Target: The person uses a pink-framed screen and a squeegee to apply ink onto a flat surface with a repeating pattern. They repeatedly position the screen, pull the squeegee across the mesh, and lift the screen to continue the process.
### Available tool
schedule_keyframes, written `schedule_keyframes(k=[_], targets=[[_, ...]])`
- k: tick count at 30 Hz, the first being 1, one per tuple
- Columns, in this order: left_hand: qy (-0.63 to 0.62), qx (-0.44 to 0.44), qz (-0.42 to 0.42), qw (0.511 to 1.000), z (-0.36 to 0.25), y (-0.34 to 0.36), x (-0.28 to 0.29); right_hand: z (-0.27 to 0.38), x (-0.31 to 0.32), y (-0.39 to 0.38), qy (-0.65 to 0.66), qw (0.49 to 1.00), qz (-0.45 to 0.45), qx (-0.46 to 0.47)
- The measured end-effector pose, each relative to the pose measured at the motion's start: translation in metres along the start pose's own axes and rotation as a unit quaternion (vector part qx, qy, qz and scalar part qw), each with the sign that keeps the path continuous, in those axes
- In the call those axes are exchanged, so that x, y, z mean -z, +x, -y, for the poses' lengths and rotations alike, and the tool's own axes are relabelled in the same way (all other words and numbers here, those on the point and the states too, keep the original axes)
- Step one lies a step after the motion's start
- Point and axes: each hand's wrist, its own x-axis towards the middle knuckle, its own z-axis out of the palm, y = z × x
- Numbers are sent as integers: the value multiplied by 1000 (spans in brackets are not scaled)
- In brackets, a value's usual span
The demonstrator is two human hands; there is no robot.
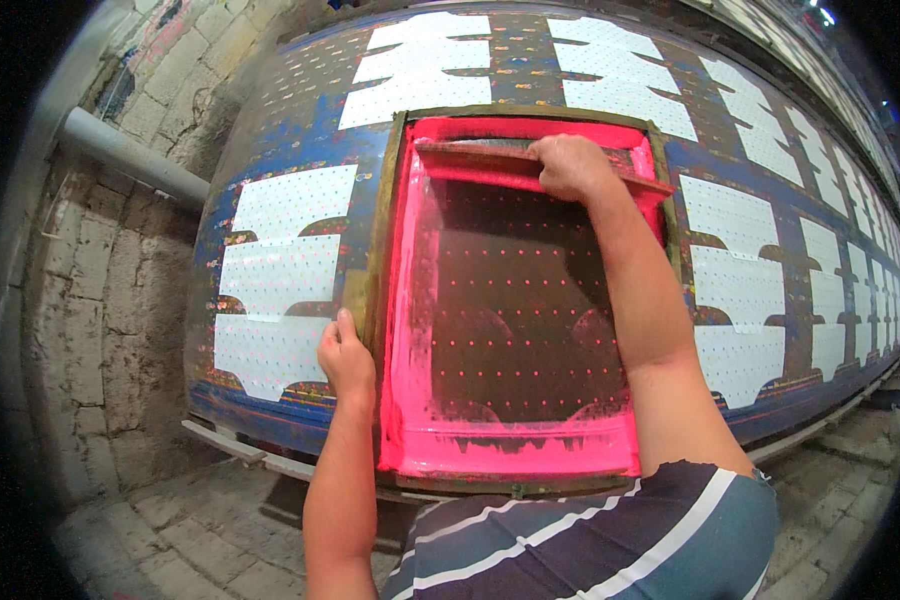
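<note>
Centrally on the long printing table (270, 120) lies a wooden-framed printing screen (515, 300), its border coated in bright pink ink and its dark mesh showing rows of small pink dots. Pink ink is pooled thickest along the near and far ends inside the frame. The right hand (572, 165) is closed over a wooden squeegee (490, 160) resting at the far end of the screen; the squeegee's long axis runs left to right across the frame's width. The left hand (345, 358) grips the frame's left rail near its near corner. White dotted fabric pieces (280, 270) lie flat on the table on both sides. A grey pipe (130, 155) crosses the stone wall (90, 290) to the left.
</note>
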Motion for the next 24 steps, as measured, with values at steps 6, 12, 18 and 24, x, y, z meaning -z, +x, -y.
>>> schedule_keyframes(k=[6, 12, 18, 24], targets=[[20, -2, 7, 1000, 9, 6, 0, 58, -17, -129, 18, 999, -8, 46], [7, -13, 25, 1000, 1, 5, 4, 124, -21, -259, 50, 995, 22, 84], [-62, -34, 49, 996, 11, 4, 3, 182, -30, -368, 49, 995, 21, 88], [-152, -17, 128, 980, 19, 9, 4, 211, -41, -425, 94, 991, -56, 81]])
